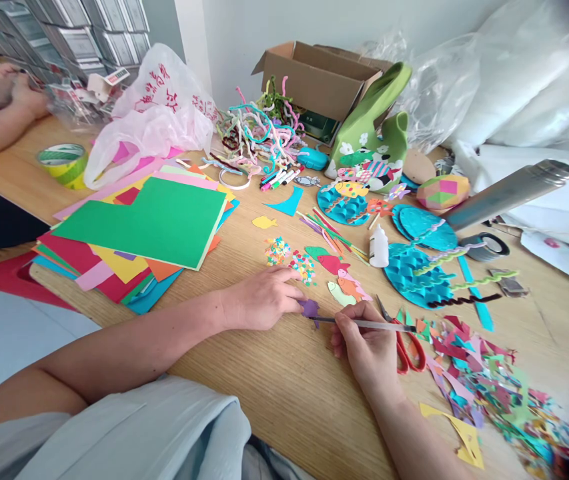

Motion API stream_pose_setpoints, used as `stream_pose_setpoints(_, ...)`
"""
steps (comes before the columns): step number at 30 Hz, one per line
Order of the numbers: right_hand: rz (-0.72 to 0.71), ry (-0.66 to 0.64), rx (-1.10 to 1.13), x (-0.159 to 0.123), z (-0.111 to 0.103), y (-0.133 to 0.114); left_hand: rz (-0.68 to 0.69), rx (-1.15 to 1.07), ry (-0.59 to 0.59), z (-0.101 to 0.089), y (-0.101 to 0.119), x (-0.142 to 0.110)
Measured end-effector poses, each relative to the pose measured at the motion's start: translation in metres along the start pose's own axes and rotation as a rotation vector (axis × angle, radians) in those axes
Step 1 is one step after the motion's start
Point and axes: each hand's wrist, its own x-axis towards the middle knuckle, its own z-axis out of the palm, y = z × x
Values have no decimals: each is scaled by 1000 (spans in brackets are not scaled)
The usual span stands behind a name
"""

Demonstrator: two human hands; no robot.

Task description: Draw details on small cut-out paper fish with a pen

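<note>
My left hand (263, 298) rests on the wooden table (284, 393) with its fingertips pressing a small purple paper cutout (309, 308). Just to the right, my right hand (364, 345) grips a thin pen-like tool (364, 324) whose tip touches the purple cutout. Small paper fish (344, 287) in green, orange and red lie just beyond the cutout. Red-handled scissors (407, 343) lie beside my right hand.
A stack of coloured paper sheets (149, 230) lies at the left. Confetti piles (289, 259), a white glue bottle (378, 247), blue scaled discs (417, 273), paper scraps (484, 387), pipe cleaners (259, 130) and a cardboard box (319, 77) crowd the table. Another person's hands (14, 90) work at the far left.
</note>
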Motion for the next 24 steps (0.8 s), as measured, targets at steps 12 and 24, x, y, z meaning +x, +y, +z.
stream_pose_setpoints(12, -5, 59, 13, -1, 2, -1, -14, 5, -16, 0, 0, 0)
stream_pose_setpoints(24, -76, 76, 97, -3, 0, 4, -13, -5, -4, 1, 0, -1)
